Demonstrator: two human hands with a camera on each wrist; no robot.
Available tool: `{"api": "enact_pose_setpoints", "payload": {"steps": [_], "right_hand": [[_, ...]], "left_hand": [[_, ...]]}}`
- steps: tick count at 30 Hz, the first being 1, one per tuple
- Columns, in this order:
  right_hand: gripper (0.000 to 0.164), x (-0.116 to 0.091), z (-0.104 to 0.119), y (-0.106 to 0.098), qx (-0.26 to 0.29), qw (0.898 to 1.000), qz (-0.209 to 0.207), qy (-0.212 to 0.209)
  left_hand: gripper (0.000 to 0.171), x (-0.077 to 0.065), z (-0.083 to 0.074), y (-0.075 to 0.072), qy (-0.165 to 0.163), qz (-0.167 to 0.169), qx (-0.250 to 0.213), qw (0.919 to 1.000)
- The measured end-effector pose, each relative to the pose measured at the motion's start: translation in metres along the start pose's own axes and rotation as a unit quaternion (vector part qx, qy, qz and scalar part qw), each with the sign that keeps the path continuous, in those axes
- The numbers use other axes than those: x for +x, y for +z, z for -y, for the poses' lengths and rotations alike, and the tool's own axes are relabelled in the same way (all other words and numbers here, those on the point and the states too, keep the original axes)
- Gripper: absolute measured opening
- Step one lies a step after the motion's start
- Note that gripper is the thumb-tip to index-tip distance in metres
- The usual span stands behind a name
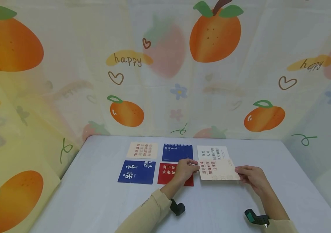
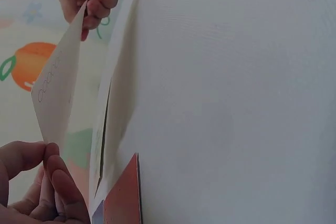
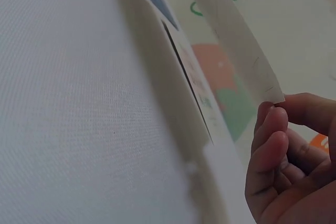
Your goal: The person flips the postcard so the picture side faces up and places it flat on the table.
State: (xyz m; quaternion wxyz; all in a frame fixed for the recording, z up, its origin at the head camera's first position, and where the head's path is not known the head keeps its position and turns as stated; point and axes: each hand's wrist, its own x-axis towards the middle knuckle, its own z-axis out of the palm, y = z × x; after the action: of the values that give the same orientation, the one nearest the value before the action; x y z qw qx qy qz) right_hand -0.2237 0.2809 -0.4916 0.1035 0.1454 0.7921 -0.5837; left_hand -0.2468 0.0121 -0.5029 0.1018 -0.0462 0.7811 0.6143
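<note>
Between both hands a cream card (image 1: 219, 169) with red Chinese characters is held up off the table. My left hand (image 1: 186, 170) pinches its left corner between thumb and fingers, and my right hand (image 1: 252, 176) pinches the right edge. In the left wrist view the back of the card (image 2: 59, 85) shows, with a row of small printed rings. The right wrist view has the right fingers (image 3: 273, 129) at the card's corner. Just behind the held card lies a white card (image 1: 213, 151) with dark characters, its near part hidden. A red card (image 1: 165, 174) lies partly under my left hand and forearm.
On the white table (image 1: 89, 194) a blue card (image 1: 177, 153) lies in the back row beside a beige card (image 1: 142, 150). Another blue card (image 1: 137, 172) is at the front left. A fruit-printed cloth (image 1: 159, 106) hangs behind the table's far edge.
</note>
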Motion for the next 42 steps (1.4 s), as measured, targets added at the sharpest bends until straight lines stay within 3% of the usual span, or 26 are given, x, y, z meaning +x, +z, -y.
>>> {"api": "enact_pose_setpoints", "payload": {"steps": [10, 15, 22, 33, 42], "right_hand": [[0.032, 0.001, -0.004, 0.002, -0.047, 0.999, 0.0, -0.012], [0.032, 0.003, -0.006, 0.003, -0.069, 0.998, -0.007, -0.011], [0.03, 0.002, -0.007, 0.003, -0.091, 0.996, -0.012, -0.01], [0.028, 0.002, -0.009, 0.004, -0.12, 0.993, -0.012, 0.002], [0.025, 0.003, -0.01, 0.007, -0.143, 0.99, -0.017, -0.002]], "left_hand": [[0.017, 0.001, 0.002, 0.004, 0.011, -0.015, 0.048, 0.9987], [0.017, 0.003, 0.002, 0.006, 0.018, -0.022, 0.1, 0.9946], [0.024, 0.005, 0.002, 0.008, 0.028, 0.013, 0.184, 0.9824], [0.029, 0.001, 0.002, 0.012, 0.022, 0.013, 0.217, 0.9758], [0.036, 0.002, 0.0, 0.015, 0.012, 0.015, 0.259, 0.9658]]}}
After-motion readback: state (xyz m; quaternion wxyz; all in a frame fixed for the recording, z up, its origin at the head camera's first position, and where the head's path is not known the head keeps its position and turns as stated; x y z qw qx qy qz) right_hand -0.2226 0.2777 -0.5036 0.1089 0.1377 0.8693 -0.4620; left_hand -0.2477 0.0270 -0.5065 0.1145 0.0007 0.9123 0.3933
